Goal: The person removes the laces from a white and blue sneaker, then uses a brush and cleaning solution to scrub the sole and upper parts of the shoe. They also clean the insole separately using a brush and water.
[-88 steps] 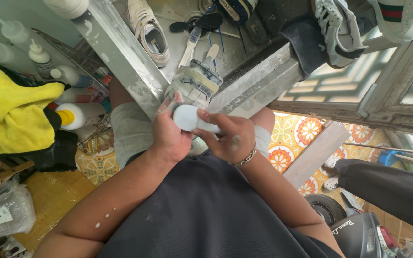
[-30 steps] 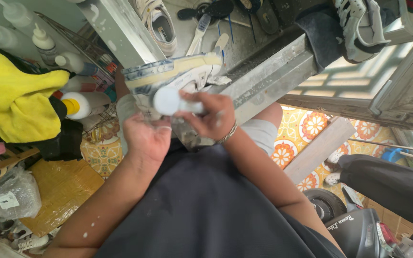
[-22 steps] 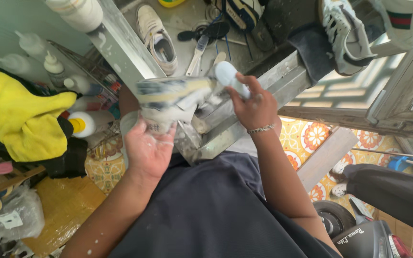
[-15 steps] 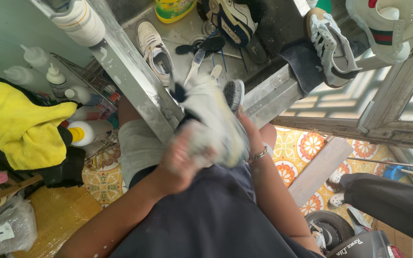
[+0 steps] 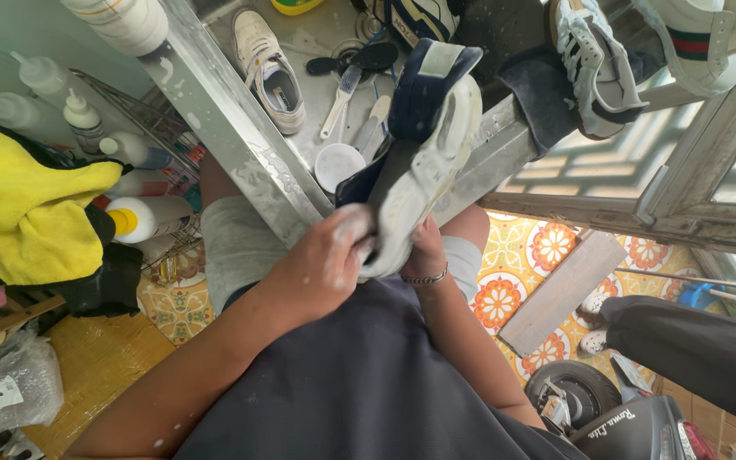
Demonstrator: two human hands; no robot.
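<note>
Since half a second ago, I raised the white and navy shoe (image 5: 419,162) higher above the metal surface (image 5: 240,145). My left hand (image 5: 325,268) fingers grip its heel; my right hand (image 5: 426,254) holds underneath. White bottles (image 5: 142,217) with yellow cap lie at left.

Single head-worn view, straight down, close over the hands and metal sink (image 5: 240,145).
</note>
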